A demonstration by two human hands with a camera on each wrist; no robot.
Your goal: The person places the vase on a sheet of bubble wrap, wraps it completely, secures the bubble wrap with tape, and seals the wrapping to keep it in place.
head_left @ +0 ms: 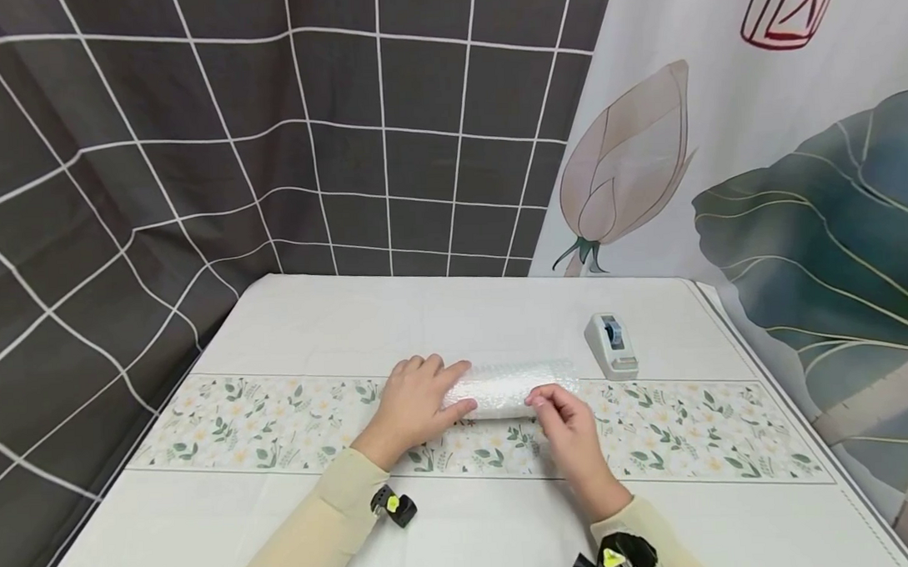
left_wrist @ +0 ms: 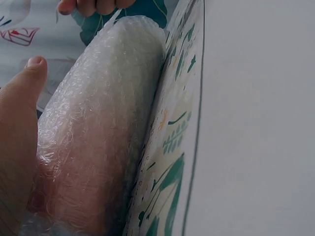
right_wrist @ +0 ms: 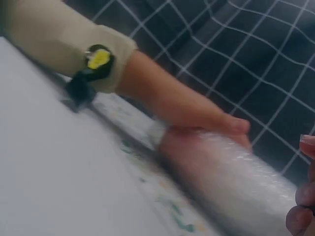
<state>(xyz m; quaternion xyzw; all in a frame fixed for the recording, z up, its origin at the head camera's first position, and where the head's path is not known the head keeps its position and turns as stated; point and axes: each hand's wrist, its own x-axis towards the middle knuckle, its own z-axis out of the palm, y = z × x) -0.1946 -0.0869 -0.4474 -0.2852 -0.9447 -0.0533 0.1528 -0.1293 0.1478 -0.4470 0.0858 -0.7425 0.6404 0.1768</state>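
Observation:
A roll of bubble wrap lies sideways on the table's floral band, and a pinkish tone shows through its left part in both wrist views. My left hand grips the roll's left end, thumb on the near side and fingers over the far side. At the right end, my right hand is curled, thumb and forefinger pinching a thin clear strip that looks like tape, right at the wrap's edge. Just behind that end stands a white tape dispenser.
The white table carries a printed strip of flowers and leaves. A dark checked curtain hangs behind and to the left. On the right is a white curtain with a bud and large leaves.

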